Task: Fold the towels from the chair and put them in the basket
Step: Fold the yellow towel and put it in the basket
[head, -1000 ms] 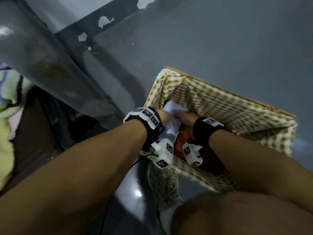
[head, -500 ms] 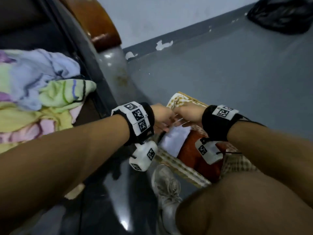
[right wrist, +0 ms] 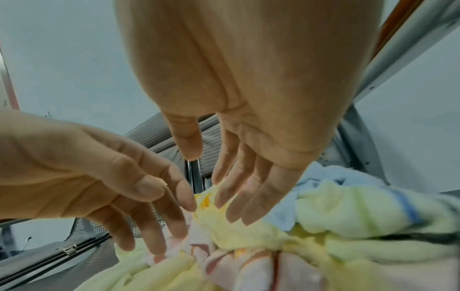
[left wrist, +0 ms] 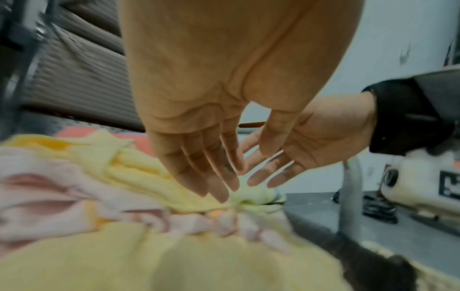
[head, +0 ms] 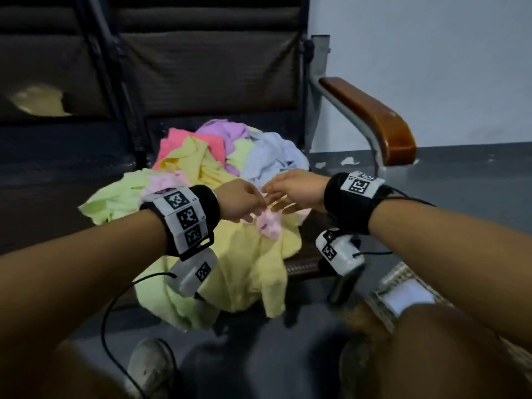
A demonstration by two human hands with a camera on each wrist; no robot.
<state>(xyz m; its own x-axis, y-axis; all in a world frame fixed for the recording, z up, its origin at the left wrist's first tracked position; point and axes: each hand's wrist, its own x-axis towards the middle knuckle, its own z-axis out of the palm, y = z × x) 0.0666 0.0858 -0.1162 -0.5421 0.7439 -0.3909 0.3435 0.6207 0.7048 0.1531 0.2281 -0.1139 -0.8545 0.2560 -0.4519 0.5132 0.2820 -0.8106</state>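
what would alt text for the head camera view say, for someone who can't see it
Two bare hands, the left hand and the right hand, reach with open fingers over a heap of pastel yellow, green, pink and lilac towels piled on a dark chair seat with a brown wooden armrest.

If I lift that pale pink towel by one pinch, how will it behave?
The pale pink towel lies bunched and creased, so it will probably hang limp. It sits among yellow towels, so it may drag one along. It looks light; both hands would spread it better.

A plain waiting-area sort of room: metal bench chair, chipped grey floor, bare wall.
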